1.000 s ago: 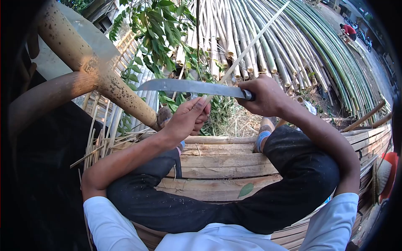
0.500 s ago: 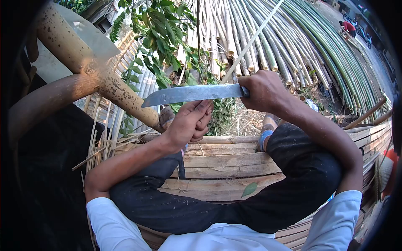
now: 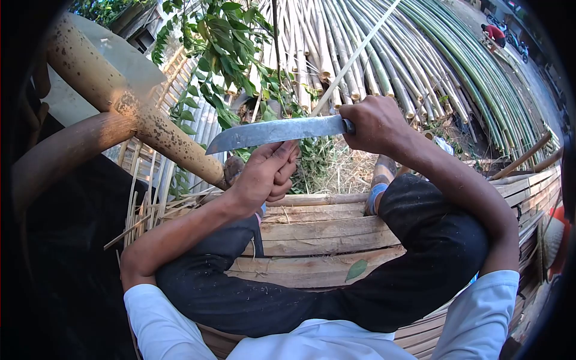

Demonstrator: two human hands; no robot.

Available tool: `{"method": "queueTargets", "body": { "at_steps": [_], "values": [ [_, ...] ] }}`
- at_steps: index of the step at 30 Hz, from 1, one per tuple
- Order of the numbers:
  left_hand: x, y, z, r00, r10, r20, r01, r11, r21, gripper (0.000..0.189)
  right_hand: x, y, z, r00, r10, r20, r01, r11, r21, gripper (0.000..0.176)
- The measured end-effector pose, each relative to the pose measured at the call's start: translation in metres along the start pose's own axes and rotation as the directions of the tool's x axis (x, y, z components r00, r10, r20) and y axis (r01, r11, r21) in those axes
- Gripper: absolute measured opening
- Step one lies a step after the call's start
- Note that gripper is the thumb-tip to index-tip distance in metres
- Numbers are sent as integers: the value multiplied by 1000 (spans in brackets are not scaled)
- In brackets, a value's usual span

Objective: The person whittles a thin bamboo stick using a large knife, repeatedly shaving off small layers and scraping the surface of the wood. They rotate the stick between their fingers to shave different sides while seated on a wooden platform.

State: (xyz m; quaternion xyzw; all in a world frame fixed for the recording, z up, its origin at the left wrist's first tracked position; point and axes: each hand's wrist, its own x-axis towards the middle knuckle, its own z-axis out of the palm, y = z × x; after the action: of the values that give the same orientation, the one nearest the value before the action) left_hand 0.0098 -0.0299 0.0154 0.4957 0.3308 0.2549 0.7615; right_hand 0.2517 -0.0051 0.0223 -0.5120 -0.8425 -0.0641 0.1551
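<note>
My right hand [image 3: 377,125] is wrapped round the handle of a machete [image 3: 276,132], its broad grey blade pointing left and nearly level. My left hand [image 3: 270,174] is closed just under the blade, thumb on top. A long pale bamboo strip [image 3: 359,55] slants down from the upper right and passes behind the blade. It lines up with my left fingers, which appear to grip its near end; the gripped part is hidden. Whether the blade touches the strip cannot be made out.
I sit on a bamboo slat platform [image 3: 324,270] with a green leaf [image 3: 356,270] on it. A thick bamboo post [image 3: 174,137] rises at left. Leafy branches [image 3: 225,48] hang ahead. Many bamboo poles [image 3: 420,66] lie beyond. A person in red [image 3: 495,35] bends at far right.
The view has shifted slightly. My left hand sits a little lower and further left in view; the machete stays nearly level above it. Both hands keep their grip.
</note>
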Motion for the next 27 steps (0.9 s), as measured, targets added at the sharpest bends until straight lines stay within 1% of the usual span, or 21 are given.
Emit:
{"method": "queueTargets", "body": {
  "at_steps": [10,13,15,18,22,24,26,27],
  "values": [
    [-2,2,1,1000,-15,-4,15,1000,-3,27,1,0,-1,999,15,35,-15,1000,-3,10],
    [-3,2,0,1000,-14,-17,14,1000,-17,27,0,5,3,998,54,41,-54,999,-5,10],
    [-4,3,-3,1000,-6,6,6,1000,-31,26,-4,12,4,998,53,-26,-54,998,-41,7],
    [-3,2,-2,1000,-21,-11,21,1000,-15,25,-6,14,5,998,59,-11,-60,997,-58,6],
    [-2,4,-3,1000,-19,25,19,1000,-8,27,-5,19,7,998,64,-24,-64,997,-30,9],
    [-2,4,-3,1000,-12,16,12,1000,-12,26,-8,25,9,994,67,-81,-68,998,-15,9],
    [-4,2,-5,1000,-12,14,13,1000,-28,26,-11,34,9,993,79,-87,-82,996,-33,9],
    [-6,1,-5,1000,-13,12,13,999,-44,25,-13,41,9,985,156,-79,-159,987,-23,9]
  ]
}}
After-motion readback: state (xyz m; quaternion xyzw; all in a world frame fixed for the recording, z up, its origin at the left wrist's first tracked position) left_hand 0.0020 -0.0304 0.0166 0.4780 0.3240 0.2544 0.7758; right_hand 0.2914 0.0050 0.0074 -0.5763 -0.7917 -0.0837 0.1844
